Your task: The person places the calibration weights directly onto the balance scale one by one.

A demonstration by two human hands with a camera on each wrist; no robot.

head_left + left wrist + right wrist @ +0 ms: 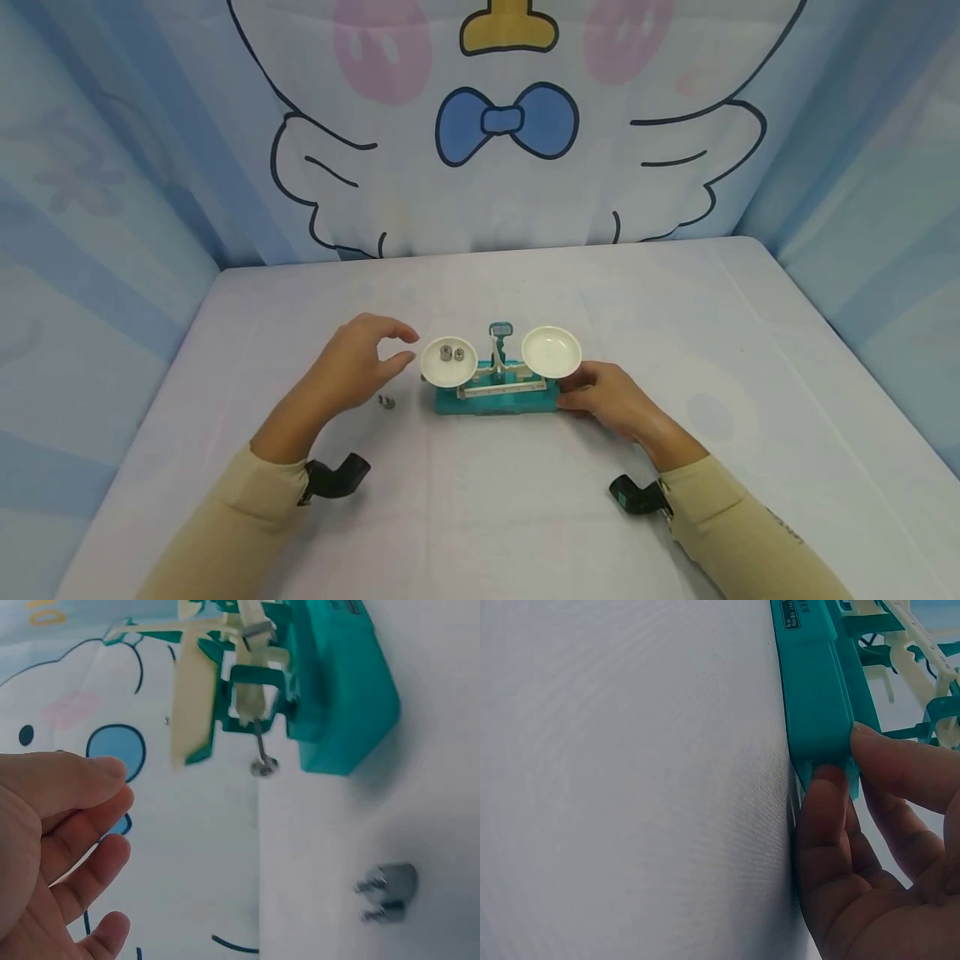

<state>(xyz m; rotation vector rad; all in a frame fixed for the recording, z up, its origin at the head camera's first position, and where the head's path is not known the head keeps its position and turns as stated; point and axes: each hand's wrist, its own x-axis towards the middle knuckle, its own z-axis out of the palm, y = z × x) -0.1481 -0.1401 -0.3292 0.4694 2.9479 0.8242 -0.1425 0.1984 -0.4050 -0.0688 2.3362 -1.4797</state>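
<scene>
A teal balance scale (495,403) stands mid-table with two cream pans. Two small metal weights (446,353) lie in its left pan (448,379); the right pan (551,352) holds nothing. My left hand (348,367) hovers just left of the left pan, thumb and index finger apart with nothing between them. Two more metal weights (394,885) sit close together on the table, below that hand. With thumb and fingers, my right hand (611,400) grips the right end of the scale's base (817,697). Part of its fingers is hidden behind the base.
A pale cloth covers the table (495,517). Behind it hangs a curtain (420,208) with a cartoon print, and blue fabric walls (82,292) close in both sides. Dark wrist-worn cameras (337,475) stick out from both cuffs.
</scene>
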